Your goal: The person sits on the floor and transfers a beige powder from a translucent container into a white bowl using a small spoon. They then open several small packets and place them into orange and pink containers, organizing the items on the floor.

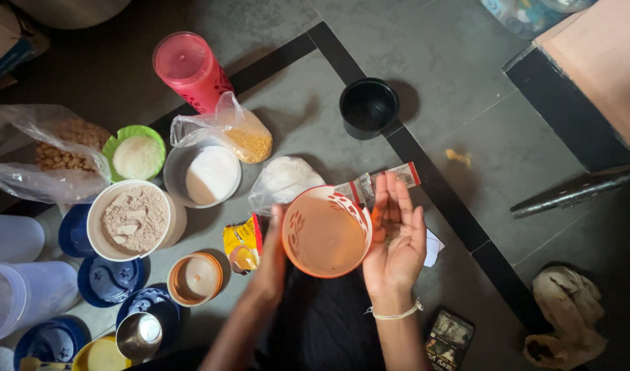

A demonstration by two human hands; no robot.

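While the left hand (273,257) grasps the rim of the orange bowl (326,232), held just above the lap, the right hand (396,237) lies open, palm up, cupping brownish grains beside it. Advice: tip the palm slowly over the rim; keep the bowl level. Nearby: flour tub (133,220), sachet (242,242).

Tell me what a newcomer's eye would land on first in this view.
First comes the orange bowl at the centre, steadied by the left hand at its rim while the right hand lies open, palm up, beside it. Next the red lidded container stands out at the upper left. Left of the bowl, open tubs show a brownish powder and white grains.
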